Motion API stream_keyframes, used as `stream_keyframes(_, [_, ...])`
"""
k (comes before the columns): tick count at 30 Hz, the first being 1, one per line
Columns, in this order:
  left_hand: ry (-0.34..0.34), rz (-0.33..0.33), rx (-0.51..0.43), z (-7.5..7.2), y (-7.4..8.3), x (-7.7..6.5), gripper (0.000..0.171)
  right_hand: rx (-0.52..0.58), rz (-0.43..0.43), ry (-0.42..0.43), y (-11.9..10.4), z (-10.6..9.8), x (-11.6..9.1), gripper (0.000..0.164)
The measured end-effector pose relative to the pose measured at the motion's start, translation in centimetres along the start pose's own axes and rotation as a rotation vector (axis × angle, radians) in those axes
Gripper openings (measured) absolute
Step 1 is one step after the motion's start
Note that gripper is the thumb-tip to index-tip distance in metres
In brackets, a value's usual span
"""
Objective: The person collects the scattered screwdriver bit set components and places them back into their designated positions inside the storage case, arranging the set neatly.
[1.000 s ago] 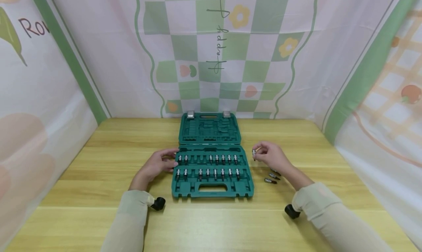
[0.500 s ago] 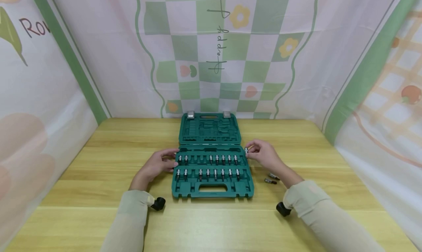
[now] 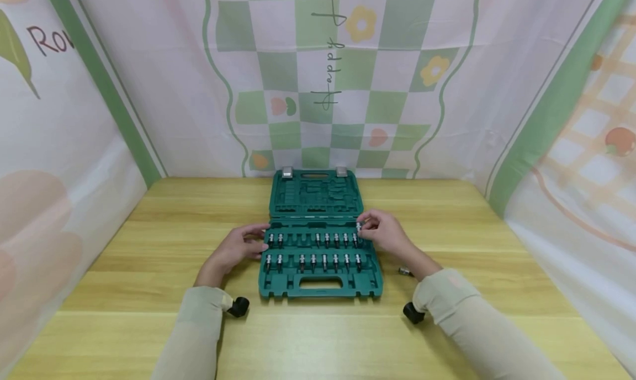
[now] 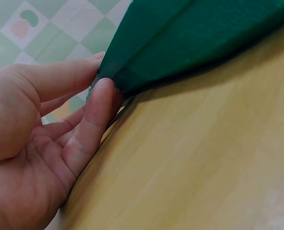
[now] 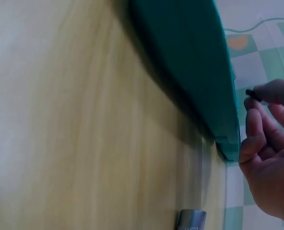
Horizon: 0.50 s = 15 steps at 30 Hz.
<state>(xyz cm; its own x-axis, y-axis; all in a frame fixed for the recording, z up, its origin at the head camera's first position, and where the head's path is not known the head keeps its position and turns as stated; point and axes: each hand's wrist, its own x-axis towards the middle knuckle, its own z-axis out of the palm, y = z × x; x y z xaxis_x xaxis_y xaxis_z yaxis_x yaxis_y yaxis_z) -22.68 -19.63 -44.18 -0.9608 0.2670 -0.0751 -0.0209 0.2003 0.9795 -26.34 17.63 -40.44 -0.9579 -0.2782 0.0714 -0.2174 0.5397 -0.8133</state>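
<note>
- Case point(image 3: 275, 285), one, green: stood on the bench point(image 3: 318, 341), its lid point(image 3: 316, 196) folded back.
- Clasps point(image 3: 287, 173), two, silvery: sat at the far edge of the case's lid.
- Handle point(image 3: 320, 293), one: formed part of the case's near side.
- Back row point(image 3: 318, 239), seven bits: stood in the case's farther slots, two toward its left and five toward its right, with a gap between.
- Front row point(image 3: 313, 261), eight bits: stood in the case's nearer slots.
- Held bit point(image 3: 359, 226), one: hung over the case's right back part, by the right end of the back row; whether it touched the case could not be told.
- Right hand point(image 3: 382, 232): pinched the held bit between thumb and fingertip, just at the case's right side.
- Left hand point(image 3: 239, 246): held the case's left edge between thumb and fingers, the gap no wider than the edge.
- Loose bit point(image 3: 404, 271), one: lay right of the case, partly hidden by the right arm.
- Curtain point(image 3: 318, 82), one, printed with green and white checks: hung behind the case.
</note>
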Motion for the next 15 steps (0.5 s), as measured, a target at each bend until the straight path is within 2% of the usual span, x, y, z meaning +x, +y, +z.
stream_keyframes(5, [-0.001,-0.001,0.000,0.0,0.0,0.0,0.054,0.019,-0.011,-0.039,-0.4,0.5,0.3,0.024])
stream_keyframes(15, [0.001,-0.002,-0.004,0.0,0.1,0.0,0.054,-0.019,-0.057,-0.071,-1.1,1.4,0.7,0.019])
